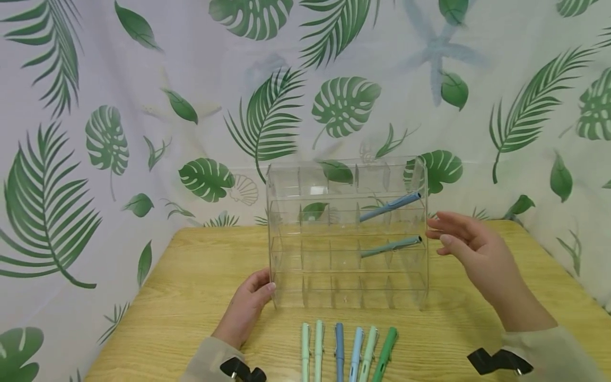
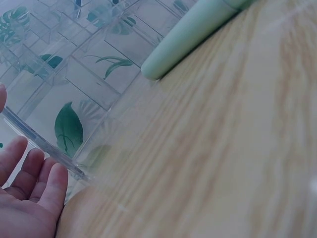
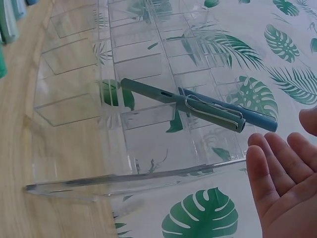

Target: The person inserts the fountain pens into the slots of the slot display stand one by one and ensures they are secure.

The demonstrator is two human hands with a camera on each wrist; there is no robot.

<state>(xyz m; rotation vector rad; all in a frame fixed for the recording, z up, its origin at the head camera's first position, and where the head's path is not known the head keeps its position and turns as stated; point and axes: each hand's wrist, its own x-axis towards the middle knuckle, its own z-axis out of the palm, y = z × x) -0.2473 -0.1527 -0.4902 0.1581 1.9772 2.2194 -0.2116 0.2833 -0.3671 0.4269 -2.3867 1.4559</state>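
A clear acrylic rack [image 1: 346, 289] with tiers of small compartments stands upright on the table. My left hand [image 1: 248, 302] is at its lower left edge, the fingers loosely bent beside the side panel. Just off the right side is my right hand [image 1: 482, 260], fingers relaxed with nothing between them. Two capped pens lie slanted across the right compartments: a blue pen [image 1: 390, 207] on an upper tier and a grey-green pen [image 3: 183, 104] on the tier below. In front of the rack, several pens lie in a row, among them a dark blue pen [image 1: 339, 350] and a green pen [image 1: 384, 354].
The wooden table [image 1: 157, 318] reaches back to a white leaf-printed cloth [image 1: 162, 69] hanging behind it. Pale green pens [image 1: 319, 347] and a light blue pen [image 1: 356, 353] lie near the front, between the two forearms.
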